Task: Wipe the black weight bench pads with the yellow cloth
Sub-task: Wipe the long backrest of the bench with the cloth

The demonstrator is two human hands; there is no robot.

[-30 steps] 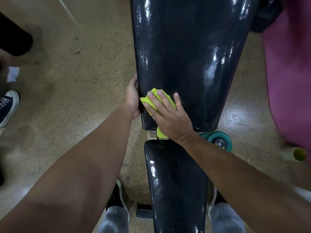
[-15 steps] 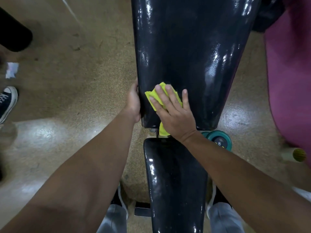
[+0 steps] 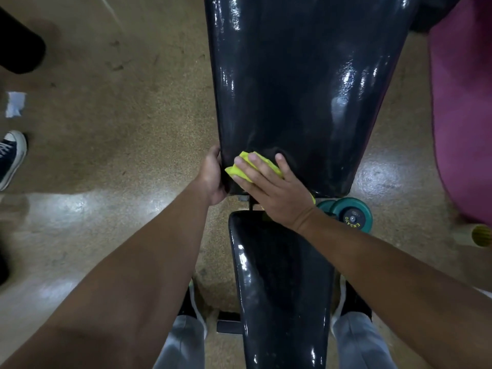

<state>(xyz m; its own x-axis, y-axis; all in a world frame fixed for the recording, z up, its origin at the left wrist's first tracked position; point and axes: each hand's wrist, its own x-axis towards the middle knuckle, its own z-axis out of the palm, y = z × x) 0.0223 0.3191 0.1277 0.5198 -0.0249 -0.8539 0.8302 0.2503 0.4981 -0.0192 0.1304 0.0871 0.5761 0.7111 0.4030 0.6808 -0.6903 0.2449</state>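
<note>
Head view: crumpled yellow cloth (image 3: pixel 250 167) sits on the near left corner of the glossy black tapered back pad (image 3: pixel 300 91), pinned flat under your right hand (image 3: pixel 274 190). Your fingers (image 3: pixel 257 166) are spread and pressing down, not curled round the cloth; a bit of yellow pokes out by your wrist too. Your left hand (image 3: pixel 211 177) is clamped on the left edge of that same pad, thumb side up, fingers hidden underneath. Narrow glossy black seat pad (image 3: pixel 282 288) lies just below, small gap between the two pads, your right wrist crossing over it. Your grey trouser legs straddle the seat. Speckled tan floor (image 3: pixel 119 129) all around. Green round weight plate (image 3: pixel 351 214) on the floor right of the gap. Dark sneaker with white toe (image 3: pixel 12 155) at far left. Magenta mat (image 3: pixel 463 115) at right edge.
</note>
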